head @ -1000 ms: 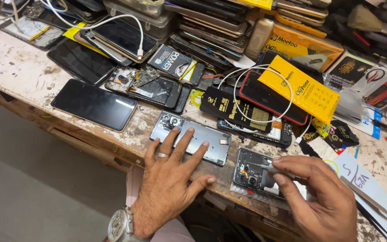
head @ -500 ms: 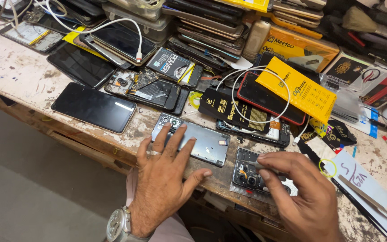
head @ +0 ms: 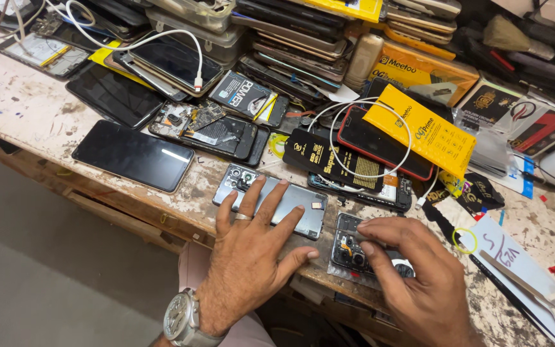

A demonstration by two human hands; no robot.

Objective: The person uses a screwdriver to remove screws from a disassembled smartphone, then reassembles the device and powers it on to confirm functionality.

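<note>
My left hand (head: 246, 257), with a ring and a wristwatch, lies flat with spread fingers on a grey phone back panel (head: 303, 205) near the bench's front edge. To its right, my right hand (head: 412, 270) bends over an opened phone (head: 348, 247) with exposed dark internals and camera lenses. The fingertips press on its upper end, and the hand hides the phone's right half. Whether the fingers pinch a small part I cannot make out.
A black phone (head: 133, 155) lies face up at the left, beside a dismantled phone (head: 210, 128). Stacks of phones (head: 290, 38), yellow packets (head: 422, 132), a white cable (head: 354, 115) and tweezers (head: 521, 283) on paper crowd the worn bench (head: 20, 109).
My right hand has slid left and up over the opened phone, now covering more of it. My left hand stays flat on the grey panel.
</note>
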